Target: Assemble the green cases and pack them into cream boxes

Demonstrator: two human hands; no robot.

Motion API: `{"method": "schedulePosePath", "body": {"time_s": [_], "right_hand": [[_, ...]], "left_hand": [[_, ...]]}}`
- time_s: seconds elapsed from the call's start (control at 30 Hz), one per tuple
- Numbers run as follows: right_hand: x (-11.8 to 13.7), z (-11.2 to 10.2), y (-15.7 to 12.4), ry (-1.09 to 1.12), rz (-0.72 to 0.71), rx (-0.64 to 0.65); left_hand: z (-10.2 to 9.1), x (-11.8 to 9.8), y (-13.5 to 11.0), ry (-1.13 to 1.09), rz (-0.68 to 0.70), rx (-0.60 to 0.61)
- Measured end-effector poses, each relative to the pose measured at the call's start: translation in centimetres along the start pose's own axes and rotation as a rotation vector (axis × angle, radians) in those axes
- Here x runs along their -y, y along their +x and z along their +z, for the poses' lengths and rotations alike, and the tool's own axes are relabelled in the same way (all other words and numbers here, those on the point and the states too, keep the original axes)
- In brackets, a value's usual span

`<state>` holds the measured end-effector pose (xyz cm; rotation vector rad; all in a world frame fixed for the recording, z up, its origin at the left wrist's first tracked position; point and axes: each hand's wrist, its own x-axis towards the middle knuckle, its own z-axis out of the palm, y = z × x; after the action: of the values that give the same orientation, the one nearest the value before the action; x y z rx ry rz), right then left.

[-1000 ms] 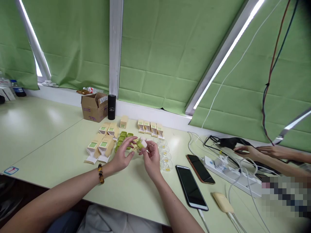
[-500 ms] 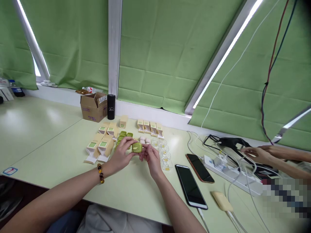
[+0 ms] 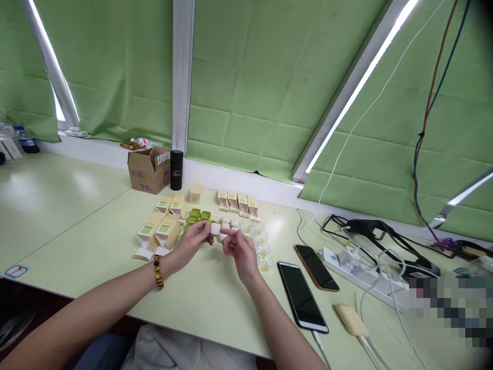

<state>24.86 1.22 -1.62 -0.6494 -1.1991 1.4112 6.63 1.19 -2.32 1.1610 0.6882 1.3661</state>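
Observation:
My left hand (image 3: 195, 237) is closed around a small green case (image 3: 209, 224) whose open side, turned to the right, shows a pale pink block (image 3: 215, 229). My right hand (image 3: 239, 251) holds nothing visible; its index finger points at the block, the fingertip at or very near it, and the other fingers are loosely bent. Behind my left hand stand several green cases (image 3: 195, 212) in rows. More pale pink blocks (image 3: 233, 223) sit just beyond my right hand, beside several clear plastic pieces (image 3: 264, 252) with yellow spots.
Open cream cartons (image 3: 166, 232) stand left of my hands, and more cartons (image 3: 242, 204) are behind. At the back are a cardboard box (image 3: 149, 172) and a black tumbler (image 3: 176, 170). Two phones (image 3: 302, 295), a power strip (image 3: 358, 275) and cables lie right.
The green case has turned in my left hand, so the pink block now shows. My right fingers have come off the case, index finger extended. Another person's hands at right have left view.

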Motion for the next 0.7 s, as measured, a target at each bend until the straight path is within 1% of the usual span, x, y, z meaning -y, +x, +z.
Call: {"method": "schedulePosePath", "body": {"time_s": [0.07, 0.13, 0.23, 0.33, 0.4, 0.47, 0.57, 0.63, 0.7], "right_hand": [[0.1, -0.1, 0.0, -0.028, -0.003, -0.025], [0.4, -0.4, 0.2, -0.068, -0.021, -0.078], [1.4, -1.1, 0.5, -0.165, -0.107, -0.183], [3.2, -1.9, 0.5, -0.335, -0.223, -0.261], [4.7, -2.4, 0.2, -0.499, -0.268, -0.298], [6.2, -2.9, -0.5, -0.703, -0.273, -0.292], [7.6, -3.9, -1.9, -1.095, -0.299, -0.205], [7.6, -4.9, -2.9, -1.36, -0.347, -0.142], [6.8, -6.0, -3.7, -1.558, -0.367, -0.069]], "left_hand": [[0.2, -0.1, -0.1, -0.11, -0.041, 0.014], [0.3, 0.0, -0.2, -0.177, -0.075, 0.012], [0.2, 0.0, -0.2, -0.215, -0.092, -0.006], [0.1, 0.1, -0.1, -0.236, -0.081, -0.027], [0.1, 0.1, 0.0, -0.242, -0.074, -0.032], [0.1, 0.1, 0.1, -0.242, -0.069, -0.035], [0.0, 0.1, 0.1, -0.234, -0.058, -0.046], [-0.1, 0.2, 0.1, -0.23, -0.052, -0.051], [-0.2, 0.3, 0.1, -0.224, -0.051, -0.051]]}}
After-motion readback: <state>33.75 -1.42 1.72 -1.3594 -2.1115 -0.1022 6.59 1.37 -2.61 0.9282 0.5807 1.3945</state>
